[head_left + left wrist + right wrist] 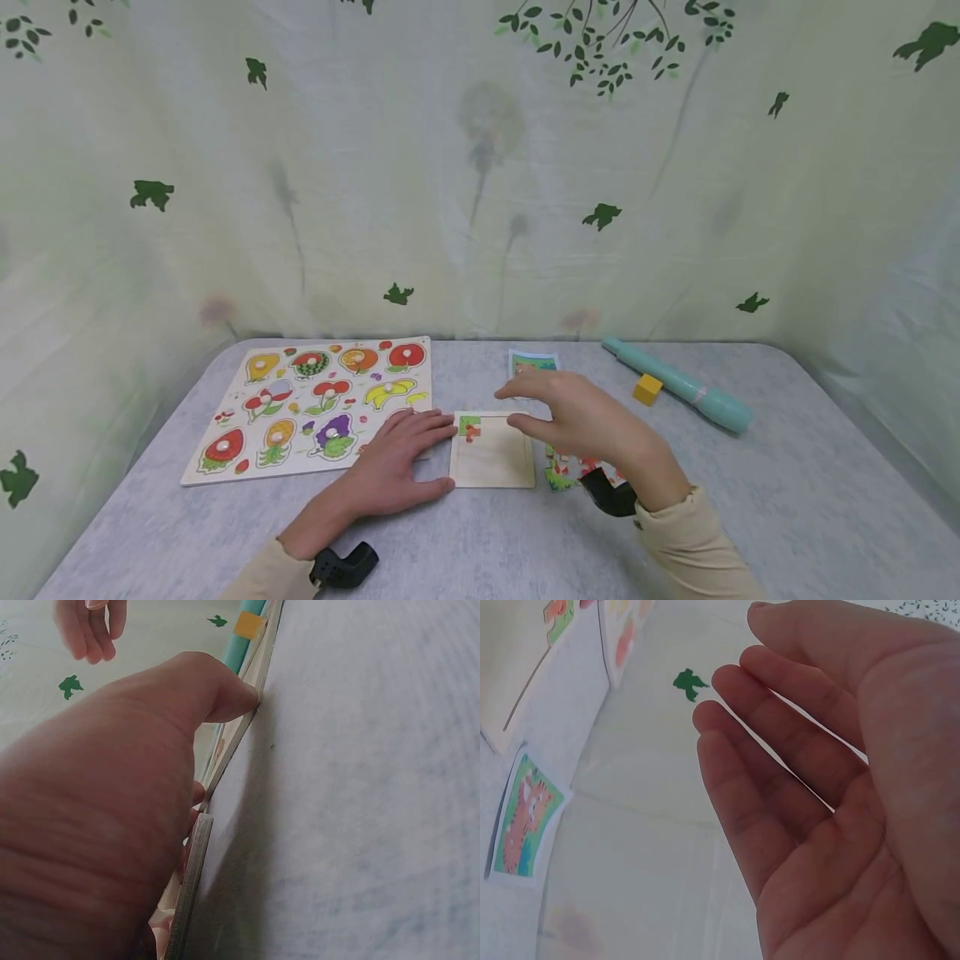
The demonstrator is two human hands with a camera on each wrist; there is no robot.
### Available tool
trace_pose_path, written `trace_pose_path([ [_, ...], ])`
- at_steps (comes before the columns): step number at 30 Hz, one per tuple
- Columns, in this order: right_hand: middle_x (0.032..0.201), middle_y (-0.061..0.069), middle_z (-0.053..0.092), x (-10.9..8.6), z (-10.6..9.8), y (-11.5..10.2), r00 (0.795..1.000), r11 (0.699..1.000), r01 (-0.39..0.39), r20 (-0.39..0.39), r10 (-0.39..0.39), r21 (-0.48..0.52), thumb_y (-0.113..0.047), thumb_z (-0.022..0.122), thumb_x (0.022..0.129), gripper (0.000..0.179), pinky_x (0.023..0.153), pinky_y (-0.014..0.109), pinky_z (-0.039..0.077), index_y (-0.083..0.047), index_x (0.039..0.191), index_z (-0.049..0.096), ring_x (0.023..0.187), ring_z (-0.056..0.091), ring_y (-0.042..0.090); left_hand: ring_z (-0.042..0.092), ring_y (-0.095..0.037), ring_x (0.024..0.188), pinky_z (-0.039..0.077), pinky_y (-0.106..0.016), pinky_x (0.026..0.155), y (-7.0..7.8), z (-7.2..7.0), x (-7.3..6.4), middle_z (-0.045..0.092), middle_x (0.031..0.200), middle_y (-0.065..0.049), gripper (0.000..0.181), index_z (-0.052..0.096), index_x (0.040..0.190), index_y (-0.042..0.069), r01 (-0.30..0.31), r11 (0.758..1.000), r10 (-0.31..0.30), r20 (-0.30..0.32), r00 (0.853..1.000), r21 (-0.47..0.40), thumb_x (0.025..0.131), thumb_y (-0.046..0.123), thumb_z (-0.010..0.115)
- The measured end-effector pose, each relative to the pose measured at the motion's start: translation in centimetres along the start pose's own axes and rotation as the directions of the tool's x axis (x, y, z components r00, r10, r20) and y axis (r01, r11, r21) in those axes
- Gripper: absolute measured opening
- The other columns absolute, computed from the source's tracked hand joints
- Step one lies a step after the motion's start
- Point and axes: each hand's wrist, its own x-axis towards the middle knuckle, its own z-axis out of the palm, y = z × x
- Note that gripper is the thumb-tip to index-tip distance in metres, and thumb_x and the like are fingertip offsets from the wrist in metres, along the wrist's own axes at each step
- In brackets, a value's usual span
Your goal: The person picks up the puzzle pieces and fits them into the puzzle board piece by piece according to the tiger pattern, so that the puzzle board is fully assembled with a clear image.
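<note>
A square wooden puzzle tray (495,462) lies in front of me, with a green and orange jigsaw piece (469,428) in its far left corner. My left hand (405,462) rests at the tray's left edge, fingers straight and thumb out; in the left wrist view its thumb (232,697) touches the tray's side. Raised over the tray's right part is my right hand (577,417). The right wrist view shows its palm (817,885) with nothing in it and the fingers lightly bent. Several loose jigsaw pieces (558,477) lie right of the tray, partly hidden by the right wrist.
A fruit puzzle board (300,417) lies at the left, partly under my left hand. Behind the tray is a picture card (525,825) with an orange striped animal. A yellow cube (647,389) sits by a long teal tube (682,387) at the back right.
</note>
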Motion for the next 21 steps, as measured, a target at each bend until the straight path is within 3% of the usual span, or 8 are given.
trace_pose_path([
  [21,0.133,-0.002,0.07,-1.0,-1.4,2.5,1.0,0.998,-0.023,-0.007,0.023,0.052,-0.021,0.075,0.096,0.037,0.101,0.043,0.056,-0.015,0.132,0.071,0.123,0.066,0.022,0.042,-0.025,0.148,0.021,-0.053,0.125,-0.2,0.0,-0.1,0.054,0.153,-0.001,0.066,0.06,0.145,0.015,0.014,1.0,-0.014,0.015,1.0,0.011,0.088,0.044,0.076],
])
